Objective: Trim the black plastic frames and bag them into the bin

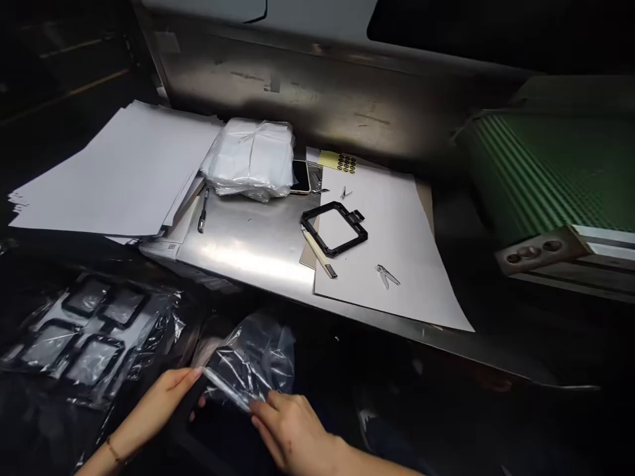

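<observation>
From the head camera, down at six o'clock, both hands are on a clear plastic bag (pixel 251 370) with something dark inside it, held low in front of the counter's (pixel 248 244) near edge. The left hand (pixel 163 396) pinches the bag's left end, fingers curled round it; the right hand (pixel 288 426) has its fingertips closed on the bag's lower edge. At eight o'clock from the bag lies a plastic-wrapped tray of black frames (pixel 84 334), just beside the left hand. Up on the counter, at twelve o'clock, one black frame (pixel 335 228) rests on a white sheet (pixel 397 264), a slim stick-like tool (pixel 320 254) touching its left edge. Small metal tweezers (pixel 387 274) sit at four o'clock from the frame. A wrapped white bundle (pixel 251 158) lies farther back, a stack of paper (pixel 119 172) at its nine o'clock, a phone (pixel 300 176) touching its right side.
</observation>
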`<move>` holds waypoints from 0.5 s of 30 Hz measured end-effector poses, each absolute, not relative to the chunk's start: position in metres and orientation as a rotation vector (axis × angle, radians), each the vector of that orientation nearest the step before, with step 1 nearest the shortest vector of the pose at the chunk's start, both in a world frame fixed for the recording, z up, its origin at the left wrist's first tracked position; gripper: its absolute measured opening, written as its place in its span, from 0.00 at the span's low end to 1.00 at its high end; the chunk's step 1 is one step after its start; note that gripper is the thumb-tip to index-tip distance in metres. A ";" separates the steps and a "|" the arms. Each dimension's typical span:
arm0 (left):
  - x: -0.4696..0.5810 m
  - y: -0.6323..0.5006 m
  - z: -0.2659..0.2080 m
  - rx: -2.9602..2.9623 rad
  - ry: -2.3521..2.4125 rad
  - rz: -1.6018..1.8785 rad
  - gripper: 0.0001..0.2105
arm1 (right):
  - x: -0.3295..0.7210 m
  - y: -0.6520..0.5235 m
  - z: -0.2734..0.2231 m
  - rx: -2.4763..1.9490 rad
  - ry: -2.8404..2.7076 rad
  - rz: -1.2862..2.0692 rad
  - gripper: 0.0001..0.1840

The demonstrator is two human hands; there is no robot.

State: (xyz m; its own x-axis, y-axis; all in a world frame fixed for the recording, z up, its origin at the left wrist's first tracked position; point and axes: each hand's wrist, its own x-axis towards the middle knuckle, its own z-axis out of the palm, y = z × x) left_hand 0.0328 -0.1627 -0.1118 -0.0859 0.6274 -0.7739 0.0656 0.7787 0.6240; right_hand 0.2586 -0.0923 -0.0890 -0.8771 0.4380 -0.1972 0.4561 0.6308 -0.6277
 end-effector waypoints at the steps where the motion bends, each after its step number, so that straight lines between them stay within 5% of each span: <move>1: 0.032 -0.170 -0.113 0.519 1.621 0.511 0.19 | 0.260 -0.093 -0.092 0.758 2.806 -1.068 0.11; 8: 0.027 -0.203 -0.107 0.310 1.657 0.599 0.22 | 0.248 -0.088 -0.095 0.525 2.665 -1.586 0.05; 15: 0.002 -0.193 -0.076 0.127 1.550 0.728 0.18 | 0.191 -0.043 -0.066 0.713 2.837 -1.332 0.11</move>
State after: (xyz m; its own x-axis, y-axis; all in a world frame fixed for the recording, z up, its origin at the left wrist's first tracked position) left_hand 0.0023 -0.1934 -0.0762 -0.1394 0.4963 -0.8569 -0.3428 0.7876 0.5120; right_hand 0.1912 -0.0427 -0.0661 -0.8992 0.4210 -0.1192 0.3606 0.5587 -0.7469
